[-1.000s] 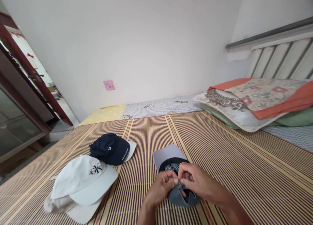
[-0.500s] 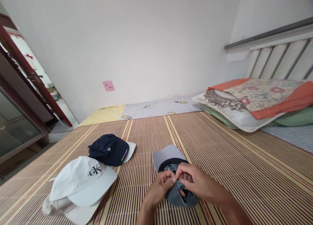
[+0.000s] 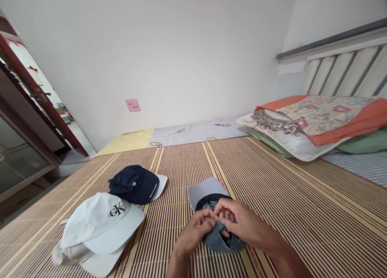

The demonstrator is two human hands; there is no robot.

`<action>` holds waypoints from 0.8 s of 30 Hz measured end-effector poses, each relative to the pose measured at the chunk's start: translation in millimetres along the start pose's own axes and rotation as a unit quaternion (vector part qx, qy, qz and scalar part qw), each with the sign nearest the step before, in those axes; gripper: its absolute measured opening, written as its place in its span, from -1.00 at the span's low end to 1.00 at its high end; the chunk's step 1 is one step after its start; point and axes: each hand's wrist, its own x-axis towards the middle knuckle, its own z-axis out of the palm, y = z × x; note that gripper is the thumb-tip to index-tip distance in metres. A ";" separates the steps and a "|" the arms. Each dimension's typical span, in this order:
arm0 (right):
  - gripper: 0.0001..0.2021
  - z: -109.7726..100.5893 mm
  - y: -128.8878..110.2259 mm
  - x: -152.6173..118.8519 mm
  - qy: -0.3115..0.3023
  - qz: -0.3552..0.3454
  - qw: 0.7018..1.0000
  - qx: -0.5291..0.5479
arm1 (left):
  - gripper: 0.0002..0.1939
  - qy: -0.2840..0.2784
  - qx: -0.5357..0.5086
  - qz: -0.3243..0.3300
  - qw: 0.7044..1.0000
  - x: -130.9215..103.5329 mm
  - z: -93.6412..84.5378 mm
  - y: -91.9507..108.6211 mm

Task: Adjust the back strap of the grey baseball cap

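A blue-grey baseball cap (image 3: pixel 222 242) lies upside down on the striped mat, its pale grey brim pointing away from me. My left hand (image 3: pixel 198 228) pinches the cap's rear strap from the left, thumb against forefinger. From the right, my right hand (image 3: pixel 238 221) pinches the same strap close to the left fingertips, with some of its fingers inside the cap's back opening. The fingertips hide the exact spot on the strap. To the left sit a white cap (image 3: pixel 90 221) with black letters, stacked on a beige cap (image 3: pixel 102 264), and a navy cap (image 3: pixel 133 185) overlapping another pale brim.
The striped bamboo mat (image 3: pixel 169 229) covers the bed. A pillow (image 3: pixel 278 129) with an orange-edged floral cloth (image 3: pixel 326 113) lies at the back right, near a radiator (image 3: pixel 341 72). A white wall with a pink note (image 3: pixel 132 105) stands behind. A door (image 3: pixel 39 84) is at the left.
My hands have shifted very slightly while staying on the cap's strap. The other caps have not moved; the view has tilted a little.
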 end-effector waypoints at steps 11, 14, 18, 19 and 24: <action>-0.81 1.6 -7.0 -0.1 -0.013 0.010 1.000 0.011 | -0.66 0.001 -0.020 -0.006 1.000 2.2 2.6 1.0; -0.79 3.2 -8.4 -0.5 -0.013 0.011 1.000 -0.006 | -0.65 -0.002 -0.016 -0.004 1.000 1.9 4.6 5.0; -0.77 6.1 -13.2 -0.8 -0.008 0.011 0.999 -0.047 | -0.63 0.011 0.003 -0.009 1.000 1.7 5.2 8.1; -0.76 7.0 -14.5 -0.6 -0.007 0.010 0.998 -0.056 | -0.62 0.014 0.005 -0.009 1.000 1.7 4.8 8.2; -0.76 6.1 -16.0 0.0 -0.001 -0.006 0.998 -0.057 | -0.59 0.018 -0.015 -0.001 1.000 2.0 1.8 4.7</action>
